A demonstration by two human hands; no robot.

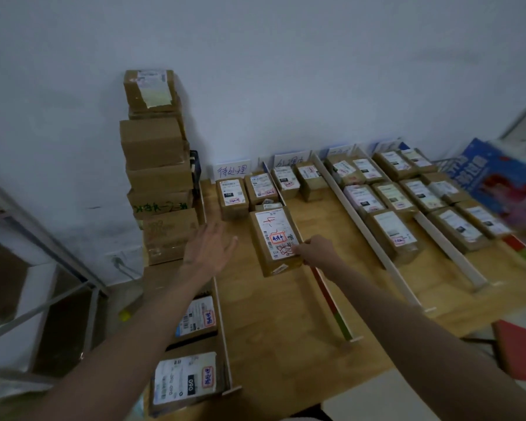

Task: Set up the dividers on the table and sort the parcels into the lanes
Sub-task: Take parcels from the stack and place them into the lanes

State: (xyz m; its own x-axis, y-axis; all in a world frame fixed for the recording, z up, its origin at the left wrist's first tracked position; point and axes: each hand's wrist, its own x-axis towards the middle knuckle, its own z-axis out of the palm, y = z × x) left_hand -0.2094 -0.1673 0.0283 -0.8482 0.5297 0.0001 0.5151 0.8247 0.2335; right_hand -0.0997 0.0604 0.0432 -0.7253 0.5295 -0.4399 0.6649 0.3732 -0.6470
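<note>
On the wooden table (274, 314), white divider strips (374, 241) mark out several lanes, each holding brown labelled parcels. My right hand (315, 249) grips the near right corner of a brown parcel (275, 238) with a white label and red marks, lying in the leftmost lane. My left hand (208, 247) hovers to the left of that parcel with fingers spread, touching nothing. Two more parcels (234, 197) sit at the far end of this lane. A divider with a red and green edge (331, 302) runs along the lane's right side.
A tall stack of cardboard boxes (158, 165) stands against the wall left of the table. Two labelled parcels (186, 381) lie beside the table's left edge, near me. Handwritten lane signs (233, 170) lean on the wall. A metal rack (43, 268) is at far left, blue boxes (492, 174) at right.
</note>
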